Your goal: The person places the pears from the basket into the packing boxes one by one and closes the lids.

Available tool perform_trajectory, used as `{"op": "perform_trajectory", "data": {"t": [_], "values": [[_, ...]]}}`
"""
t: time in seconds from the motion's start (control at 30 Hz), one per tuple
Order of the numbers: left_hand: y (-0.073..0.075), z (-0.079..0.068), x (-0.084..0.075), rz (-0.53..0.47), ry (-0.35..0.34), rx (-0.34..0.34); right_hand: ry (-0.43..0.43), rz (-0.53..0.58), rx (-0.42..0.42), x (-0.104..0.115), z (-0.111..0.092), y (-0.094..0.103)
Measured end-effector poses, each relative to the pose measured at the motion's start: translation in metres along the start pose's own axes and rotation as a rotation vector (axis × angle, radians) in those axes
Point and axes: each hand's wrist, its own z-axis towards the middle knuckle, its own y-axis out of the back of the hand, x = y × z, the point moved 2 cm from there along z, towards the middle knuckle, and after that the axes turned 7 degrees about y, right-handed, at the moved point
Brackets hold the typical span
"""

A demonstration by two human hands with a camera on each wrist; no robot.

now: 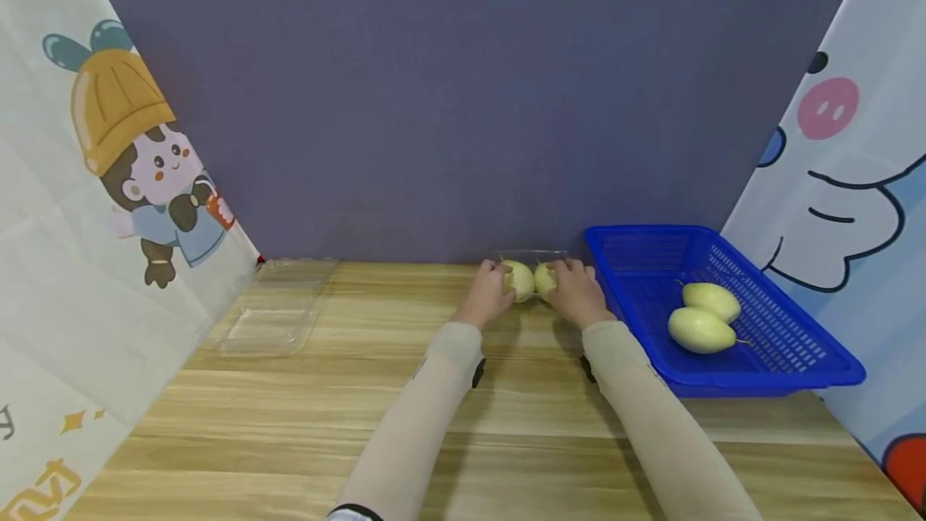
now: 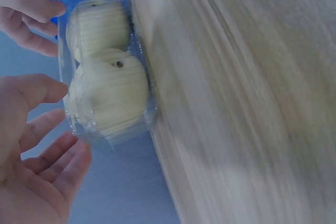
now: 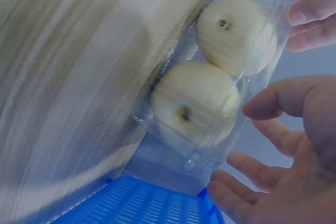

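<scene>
Two pale yellow-green pears (image 2: 116, 90) (image 3: 193, 103) sit side by side in a clear plastic box (image 1: 533, 254) at the back of the table. My left hand (image 1: 488, 292) is at the box's left end; its fingers are spread and slightly bent near the rim. At the right end is my right hand (image 1: 576, 293), its fingers also loosely bent beside the plastic. In both wrist views a gap shows between thumb and fingers, with neither hand gripping the box. Whether fingertips touch the plastic is hard to tell.
On the right stands a blue plastic basket (image 1: 731, 380) holding two more pears (image 1: 700, 330) (image 1: 711, 301). Another clear plastic box (image 1: 271, 328) lies at the back left of the wooden table (image 1: 289, 441). A dark grey panel (image 1: 463, 103) rises behind.
</scene>
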Motion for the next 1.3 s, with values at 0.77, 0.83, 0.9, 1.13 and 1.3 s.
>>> {"op": "perform_trajectory", "data": {"t": [0.77,0.83,0.9,1.13,1.3], "values": [[0.034,-0.015,0.008,0.059,-0.065,-0.041,0.086,0.063,0.006,0.019,-0.015,0.015],[0.036,-0.016,0.011,0.051,-0.076,-0.046,0.094,0.080,0.012,0.022,-0.015,0.014],[0.039,-0.018,0.014,0.041,-0.088,-0.054,0.105,0.091,0.009,0.026,-0.016,0.014],[0.043,-0.022,0.027,0.046,-0.116,-0.047,0.178,0.098,-0.017,0.039,-0.015,0.007],[0.050,-0.025,0.037,0.056,-0.102,-0.035,0.222,0.090,-0.015,0.049,-0.014,0.000]]}}
